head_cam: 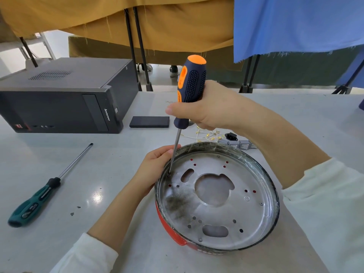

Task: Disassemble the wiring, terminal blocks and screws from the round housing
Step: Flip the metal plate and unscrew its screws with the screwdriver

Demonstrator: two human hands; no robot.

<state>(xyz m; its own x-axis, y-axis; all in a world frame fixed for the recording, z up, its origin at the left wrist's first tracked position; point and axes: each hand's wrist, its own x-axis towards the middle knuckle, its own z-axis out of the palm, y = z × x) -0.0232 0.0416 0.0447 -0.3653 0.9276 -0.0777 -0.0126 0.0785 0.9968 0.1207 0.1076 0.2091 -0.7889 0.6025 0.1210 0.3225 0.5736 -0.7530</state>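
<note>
**Screw at the left rim under the driver**

Round metal housing with a red outer shell [216, 196] resting on the grey table [110, 174], close in front, open side up. Inside: a bare silvery plate with a large central cut-out, two slotted openings, many small holes, a dark smudge at lower left; no wiring or terminal blocks left within, only a few small screws [218, 156] near the rim. Tip of the orange-and-navy screwdriver [190, 89] seated on a screw at the plate's left edge, shaft leaning slightly. Right hand [204, 109] clenched round the handle, thumb laid along it. Left hand [155, 164] gripping the housing's left rim, fingers curled over the edge beside the shaft.

Step in hand, by the look of it: loosening one of the last screws. Next move probably calling for downward pressure with the turn, the rim held steady, then lifting the freed screw out.

Just behind the housing: white wires with brass terminals [208, 134], a small black socket [231, 136], grey terminal blocks [245, 145], apparently already taken out. Farther left, a green-handled screwdriver [37, 200] lying loose. Behind, a flat black rectangular block [149, 122] and a black desktop computer tower [59, 95] on its side.
</note>
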